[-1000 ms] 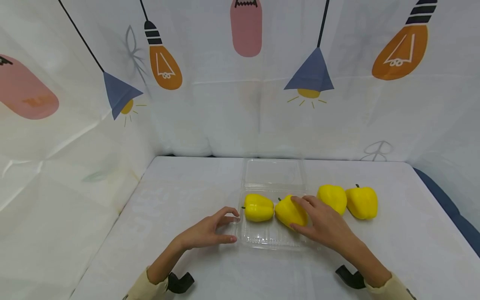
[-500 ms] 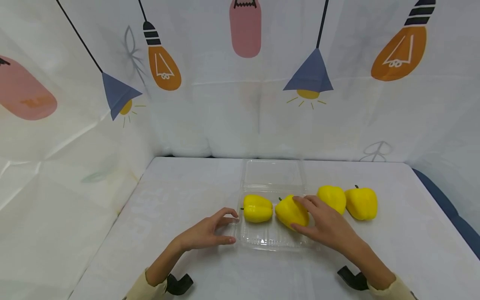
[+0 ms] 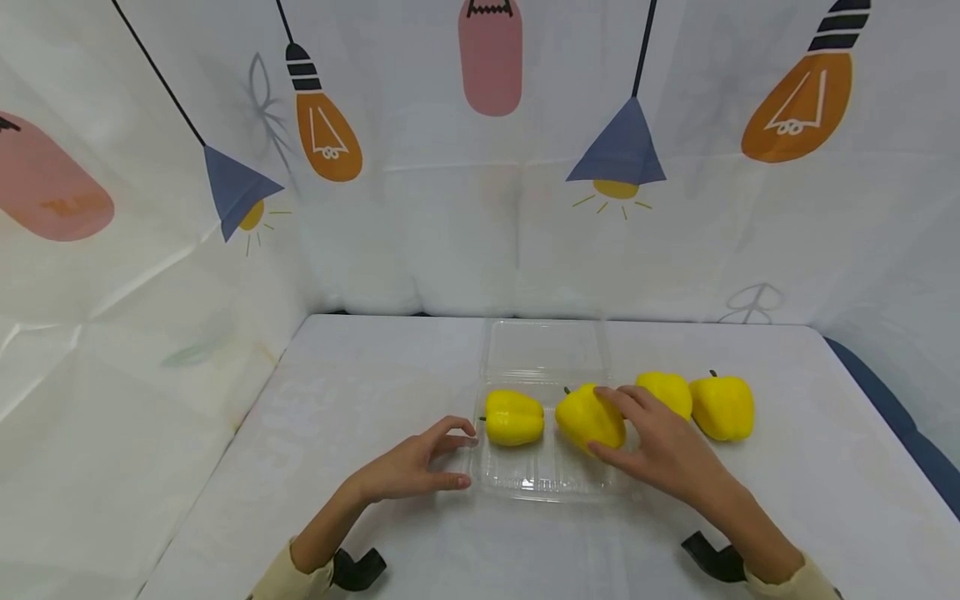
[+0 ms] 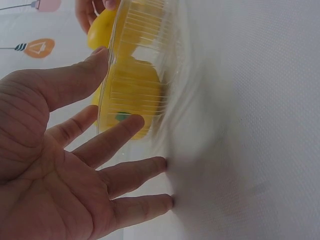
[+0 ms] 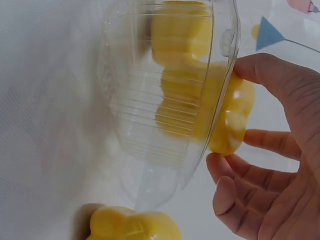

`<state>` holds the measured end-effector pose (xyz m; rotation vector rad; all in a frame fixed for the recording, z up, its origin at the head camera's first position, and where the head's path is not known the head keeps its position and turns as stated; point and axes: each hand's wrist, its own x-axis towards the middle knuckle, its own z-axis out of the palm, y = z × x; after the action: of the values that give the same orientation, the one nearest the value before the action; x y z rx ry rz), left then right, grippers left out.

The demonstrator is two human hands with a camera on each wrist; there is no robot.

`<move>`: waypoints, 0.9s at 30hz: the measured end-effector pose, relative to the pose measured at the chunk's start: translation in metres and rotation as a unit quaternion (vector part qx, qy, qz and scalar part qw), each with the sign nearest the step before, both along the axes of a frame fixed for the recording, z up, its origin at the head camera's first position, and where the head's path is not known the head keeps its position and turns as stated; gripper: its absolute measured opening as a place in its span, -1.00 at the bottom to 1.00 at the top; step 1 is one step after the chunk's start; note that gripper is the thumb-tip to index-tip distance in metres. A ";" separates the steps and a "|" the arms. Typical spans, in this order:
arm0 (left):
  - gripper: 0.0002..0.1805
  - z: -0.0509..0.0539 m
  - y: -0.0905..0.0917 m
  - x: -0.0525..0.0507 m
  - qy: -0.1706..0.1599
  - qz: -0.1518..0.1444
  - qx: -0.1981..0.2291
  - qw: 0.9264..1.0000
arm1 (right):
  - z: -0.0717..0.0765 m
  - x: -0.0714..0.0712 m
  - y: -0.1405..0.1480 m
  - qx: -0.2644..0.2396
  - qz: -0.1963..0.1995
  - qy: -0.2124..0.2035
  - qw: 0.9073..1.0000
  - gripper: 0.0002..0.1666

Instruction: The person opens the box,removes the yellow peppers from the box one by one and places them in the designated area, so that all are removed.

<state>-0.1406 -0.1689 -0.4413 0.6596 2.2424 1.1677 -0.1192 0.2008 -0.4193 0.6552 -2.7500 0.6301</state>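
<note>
Bench (image 3: pixel 397 367): carried everything.
Clear container (image 3: pixel 543 486): stood centrally, its lid (image 3: pixel 546 343) laid back toward 12 o'clock.
Right hand (image 3: pixel 667 450): pinched the held pepper (image 3: pixel 583 418) over the container's 3 o'clock side.
Left hand (image 3: pixel 408 467): was spread beside the 9 o'clock edge.
Held pepper: had just shifted toward 2 o'clock, away from the seated pepper (image 3: pixel 513 418); its placing probably remained unsettled.
Loose peppers (image 3: pixel 722 407): two sat outside, beyond 2 o'clock.

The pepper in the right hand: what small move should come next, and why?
Probably lift the pepper clear of the box: the right hand pinches it, it has drifted away from the other pepper inside, and part of it rises above the rim.
</note>
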 end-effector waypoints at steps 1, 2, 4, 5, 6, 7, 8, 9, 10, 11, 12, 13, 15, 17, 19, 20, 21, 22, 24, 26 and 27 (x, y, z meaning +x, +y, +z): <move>-0.37 0.000 0.000 0.000 0.000 -0.001 0.001 1.000 | 0.000 0.000 0.001 -0.002 0.000 0.003 1.000 -0.15; -0.37 0.000 0.000 0.000 0.001 -0.001 0.001 1.000 | 0.001 0.000 0.001 -0.003 -0.001 0.006 1.000 -0.15; -0.37 -0.001 0.000 0.000 0.001 -0.002 0.000 1.000 | 0.002 0.001 0.002 -0.005 -0.001 0.008 1.000 -0.15; -0.37 -0.001 0.000 -0.001 0.002 -0.002 0.000 1.000 | 0.003 0.001 0.002 -0.006 -0.002 0.008 1.000 -0.15; -0.36 -0.001 0.000 -0.001 0.003 -0.003 -0.001 1.000 | 0.003 0.001 0.002 -0.007 -0.002 0.006 1.000 -0.16; -0.36 -0.002 0.000 -0.001 0.003 -0.003 -0.002 1.000 | 0.004 0.001 0.003 -0.006 -0.003 0.005 1.000 -0.16; -0.36 -0.002 0.000 -0.001 0.004 -0.003 -0.003 1.000 | 0.005 0.002 0.003 -0.007 -0.004 0.003 1.000 -0.16; -0.36 -0.002 0.000 -0.001 0.004 -0.003 -0.004 1.000 | 0.006 0.002 0.003 -0.008 -0.003 0.002 1.000 -0.16; -0.37 -0.002 0.000 -0.001 0.003 -0.004 -0.004 1.000 | 0.007 0.002 0.003 -0.010 -0.003 0.001 1.000 -0.16; -0.37 -0.002 0.000 -0.002 0.004 -0.005 -0.003 1.000 | 0.009 0.003 0.004 -0.011 -0.003 0.001 1.000 -0.16; -0.36 -0.002 0.000 -0.002 0.003 -0.005 -0.003 1.000 | 0.010 0.003 0.004 -0.013 -0.003 0.002 1.000 -0.16; -0.36 -0.002 0.000 -0.002 0.001 -0.006 -0.002 1.000 | 0.011 0.004 0.005 -0.017 -0.004 0.004 1.000 -0.16; -0.37 -0.002 0.000 -0.002 -0.001 -0.008 0.001 1.000 | 0.012 0.004 0.007 -0.025 -0.005 0.008 1.000 -0.15; -0.37 -0.001 0.000 -0.002 -0.002 -0.010 0.004 1.000 | 0.014 0.005 0.009 -0.029 -0.008 0.012 0.999 -0.15; -0.38 -0.001 0.000 -0.002 -0.004 -0.010 0.007 1.000 | 0.015 0.006 0.012 -0.035 -0.012 0.017 0.999 -0.14; -0.38 0.000 0.000 -0.002 -0.005 -0.010 0.008 1.000 | 0.016 0.006 0.013 -0.036 -0.015 0.019 0.999 -0.14; -0.39 0.000 0.000 -0.002 -0.006 -0.010 0.009 1.000 | 0.016 0.007 0.014 -0.038 -0.017 0.021 0.999 -0.14; -0.39 0.000 0.000 -0.001 -0.007 -0.009 0.009 1.000 | 0.017 0.007 0.015 -0.040 -0.020 0.026 0.999 -0.13; -0.39 0.001 0.000 -0.001 -0.008 -0.009 0.009 1.000 | 0.018 0.008 0.017 -0.042 -0.025 0.033 0.998 -0.13; -0.38 0.001 0.000 -0.001 -0.008 -0.008 0.008 1.000 | 0.018 0.009 0.018 -0.045 -0.031 0.040 0.998 -0.13; -0.38 0.001 0.000 -0.001 -0.008 -0.007 0.007 1.000 | 0.019 0.010 0.019 -0.046 -0.033 0.044 0.997 -0.14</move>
<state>-0.1414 -0.1684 -0.4404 0.6694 2.2144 1.1796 -0.1092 0.2198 -0.4007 0.5569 -2.6319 0.6904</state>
